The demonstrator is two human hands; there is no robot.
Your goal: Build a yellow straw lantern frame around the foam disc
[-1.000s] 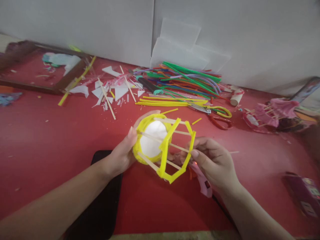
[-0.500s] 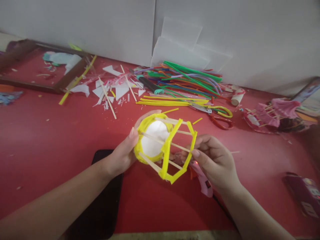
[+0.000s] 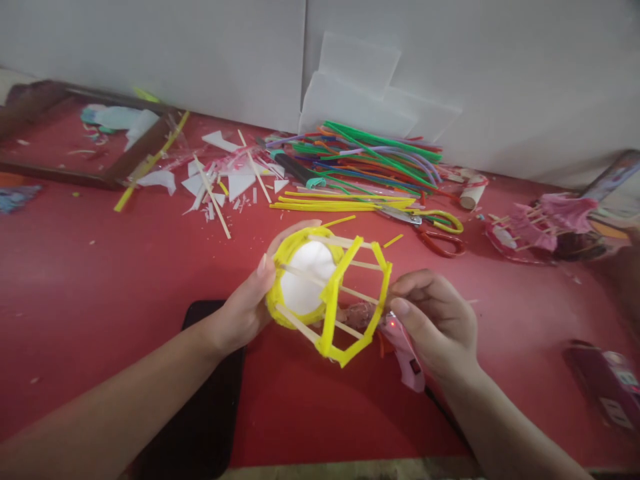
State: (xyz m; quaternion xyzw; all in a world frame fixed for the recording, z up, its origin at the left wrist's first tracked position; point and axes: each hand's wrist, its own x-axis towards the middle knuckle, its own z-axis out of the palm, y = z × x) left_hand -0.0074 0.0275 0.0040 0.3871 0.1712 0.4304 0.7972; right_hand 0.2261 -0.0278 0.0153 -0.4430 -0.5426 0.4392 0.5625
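My left hand [image 3: 250,293] is wrapped round the yellow-wrapped base of a small stick frame [image 3: 330,313], tilted on its side above the table. Thin wooden sticks join its round base, with a white disc inside, to an angular yellow ring of what look like pipe cleaners. Just right of that ring is my right hand [image 3: 440,320], its thumb and forefinger pinched together. Whatever they hold, if anything, is too small to make out. Behind the frame lies a pink glue gun [image 3: 405,360] with a red light, its nozzle end partly hidden.
Several coloured pipe cleaners [image 3: 370,157] lie at the back, near scissors [image 3: 443,233] and a black-handled cutter [image 3: 295,167]. White scraps [image 3: 240,187] are scattered to their left. A black phone-like slab [image 3: 210,400] lies under my left arm. At right stands a pink-sailed model ship [image 3: 545,227].
My right hand has come slightly away from the yellow ring to the right, leaving a small gap. My left hand still holds the frame in nearly the same pose.
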